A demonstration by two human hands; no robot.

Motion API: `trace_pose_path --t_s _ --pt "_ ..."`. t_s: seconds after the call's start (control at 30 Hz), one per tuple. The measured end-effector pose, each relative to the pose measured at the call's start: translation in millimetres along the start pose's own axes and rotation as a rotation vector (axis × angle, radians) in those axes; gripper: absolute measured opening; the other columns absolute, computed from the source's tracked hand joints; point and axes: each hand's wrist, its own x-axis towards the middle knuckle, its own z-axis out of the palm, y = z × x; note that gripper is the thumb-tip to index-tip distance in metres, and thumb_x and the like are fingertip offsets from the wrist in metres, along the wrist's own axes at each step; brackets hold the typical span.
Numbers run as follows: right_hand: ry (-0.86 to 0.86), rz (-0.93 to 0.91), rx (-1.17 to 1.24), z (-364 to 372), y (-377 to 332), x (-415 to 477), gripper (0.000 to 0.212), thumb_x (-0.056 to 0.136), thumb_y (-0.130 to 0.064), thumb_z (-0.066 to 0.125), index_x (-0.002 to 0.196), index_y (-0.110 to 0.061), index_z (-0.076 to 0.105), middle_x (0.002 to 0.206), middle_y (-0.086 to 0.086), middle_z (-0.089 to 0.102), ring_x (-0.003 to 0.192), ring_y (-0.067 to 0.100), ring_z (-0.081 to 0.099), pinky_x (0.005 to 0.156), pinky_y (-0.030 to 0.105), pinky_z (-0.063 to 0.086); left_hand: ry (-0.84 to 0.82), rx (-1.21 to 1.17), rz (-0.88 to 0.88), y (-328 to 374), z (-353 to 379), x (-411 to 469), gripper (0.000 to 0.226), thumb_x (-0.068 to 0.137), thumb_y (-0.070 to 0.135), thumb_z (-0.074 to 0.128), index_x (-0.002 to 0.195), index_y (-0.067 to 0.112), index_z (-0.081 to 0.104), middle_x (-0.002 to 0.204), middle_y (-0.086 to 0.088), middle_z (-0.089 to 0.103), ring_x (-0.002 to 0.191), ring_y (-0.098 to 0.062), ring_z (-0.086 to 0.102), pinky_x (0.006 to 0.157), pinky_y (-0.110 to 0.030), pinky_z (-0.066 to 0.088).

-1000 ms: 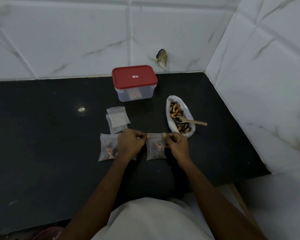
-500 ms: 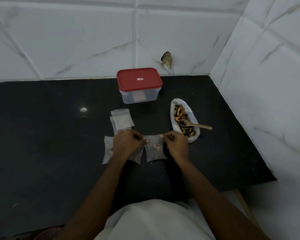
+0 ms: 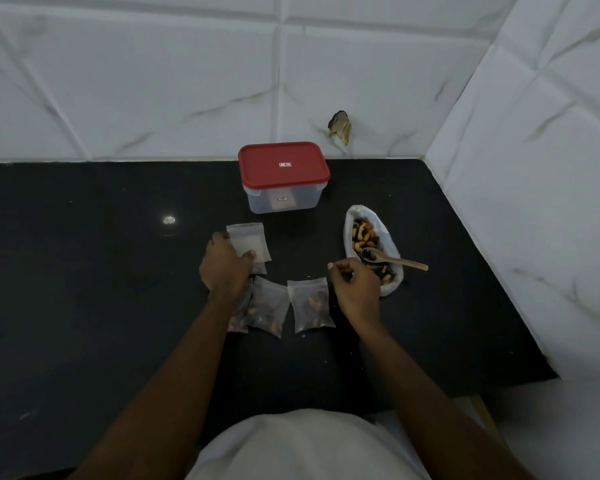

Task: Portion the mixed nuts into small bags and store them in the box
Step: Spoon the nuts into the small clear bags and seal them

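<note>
Pinching empty bag (image 3: pixel 250 239), left hand (image 3: pixel 224 268); right hand (image 3: pixel 355 289) curled, grip unclear; filled bag (image 3: pixel 310 306) lengthwise, mouth toward box (image 3: pixel 284 195)

red lid (image 3: pixel 283 165), black counter (image 3: pixel 84 271), white marbled tiles (image 3: pixel 153 81)

black counter (image 3: pixel 84 306), white marble tiles (image 3: pixel 153 81) w/ chipped spot (image 3: pixel 340 123)

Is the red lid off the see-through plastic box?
No, the red rectangular lid sits closed on top of the clear plastic box.
</note>
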Motion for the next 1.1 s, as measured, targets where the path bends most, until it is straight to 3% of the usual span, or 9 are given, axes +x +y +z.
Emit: trace_pose_path --t_s 0.13,0.23,0.37,0.53,0.8,0.97,1.1 --pt "-0.005 -0.013 0.018 -1.0 0.6 5.5 0.011 0.093 -0.023 0.065 0.082 -0.023 0.064 0.077 -0.012 0.065 0.077 0.000 0.062 0.070 0.015 0.045 0.058 -0.126 -0.070 0.9 -0.5 0.6 0.041 0.086 0.011 0.067 0.125 0.012 0.052 0.121 -0.009 0.063 0.113 -0.029 0.060 0.091 -0.042 0.050" --pt "-0.027 -0.027 0.027 0.0 -0.9 7.3 0.011 0.093 -0.022 0.065 0.082 -0.024 0.063 0.079 -0.011 0.065 0.078 0.001 0.062 0.071 0.016 0.047 0.078 -0.038 -0.037 -3.6 0.4 2.3 0.038 0.088 0.020 0.065 0.124 0.015 0.054 0.119 -0.012 0.064 0.111 -0.031 0.058 0.095 -0.047 0.048" --pt "-0.031 -0.064 0.015 2.1 -1.0 9.2 0.008 0.092 -0.022 0.067 0.084 -0.022 0.066 0.080 -0.011 0.066 0.079 0.002 0.063 0.074 0.021 0.051 0.036 0.127 -0.055 -7.1 0.7 3.2 0.053 0.083 0.037 0.073 0.128 0.016 0.053 0.123 -0.009 0.062 0.118 -0.031 0.052 0.097 -0.046 0.040" --pt "-0.063 -0.064 0.003 1.2 1.8 9.0 0.005 0.092 -0.023 0.067 0.087 -0.022 0.067 0.082 -0.010 0.067 0.081 0.003 0.063 0.076 0.025 0.053 0.034 0.126 -0.073 -4.1 1.6 5.4 0.045 0.089 0.028 0.067 0.130 0.016 0.052 0.125 -0.012 0.061 0.119 -0.031 0.051 0.100 -0.045 0.036" --pt "-0.069 -0.062 0.015 -0.5 1.2 7.8 0.006 0.092 -0.024 0.067 0.086 -0.023 0.067 0.083 -0.008 0.068 0.081 0.003 0.063 0.077 0.027 0.054 0.050 0.201 -0.066 -7.8 -2.5 2.8 0.038 0.086 0.042 0.069 0.114 0.016 0.069 0.119 -0.011 0.059 0.108 -0.029 0.057 0.095 -0.049 0.046" --pt "-0.041 -0.064 0.082 -3.4 -4.0 9.2 0.007 0.092 -0.022 0.067 0.085 -0.022 0.067 0.082 -0.011 0.066 0.081 0.002 0.063 0.076 0.022 0.051 0.024 -0.024 0.065 0.8 -4.7 -2.2 0.024 0.088 0.040 0.066 0.104 0.022 0.067 0.104 -0.001 0.068 0.095 -0.020 0.063 0.086 -0.045 0.053" --pt "-0.049 -0.080 0.100 -12.0 -15.3 18.3 0.005 0.094 -0.024 0.063 0.095 -0.021 0.067 0.088 -0.016 0.064 0.085 -0.005 0.059 0.075 0.012 0.043 -0.148 -0.260 0.159 22.8 -7.8 -18.5 0.014 0.091 0.027 0.067 0.099 0.016 0.065 0.096 0.002 0.067 0.087 -0.010 0.063 0.077 -0.029 0.053"
